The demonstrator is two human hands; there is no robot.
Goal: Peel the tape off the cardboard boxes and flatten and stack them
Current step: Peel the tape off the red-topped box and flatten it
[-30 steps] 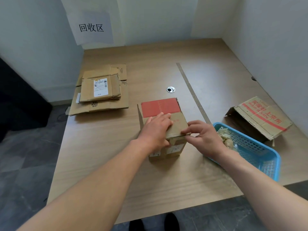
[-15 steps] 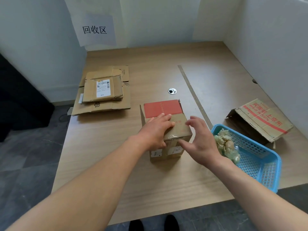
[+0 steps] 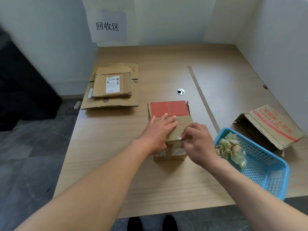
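A small cardboard box (image 3: 170,109) with a red top panel stands in the middle of the wooden table (image 3: 166,180). My left hand (image 3: 158,132) lies flat on the box's top, fingers straight, pressing it down. My right hand (image 3: 198,144) is at the box's near top edge, thumb and fingers pinching the clear tape (image 3: 179,138) there. A stack of flattened boxes (image 3: 113,87) lies at the table's far left. Another box (image 3: 273,127) with red printing lies partly collapsed at the right.
A blue plastic basket (image 3: 270,177) holding crumpled tape (image 3: 231,149) sits right of the box, near the table's front edge. A metal strip and a round cable hole (image 3: 180,91) are behind the box. White walls close the back and right.
My right hand went from the box's edge, opened beside the box, then came back and now pinches the tape at the near top edge. My left hand stayed on the box.
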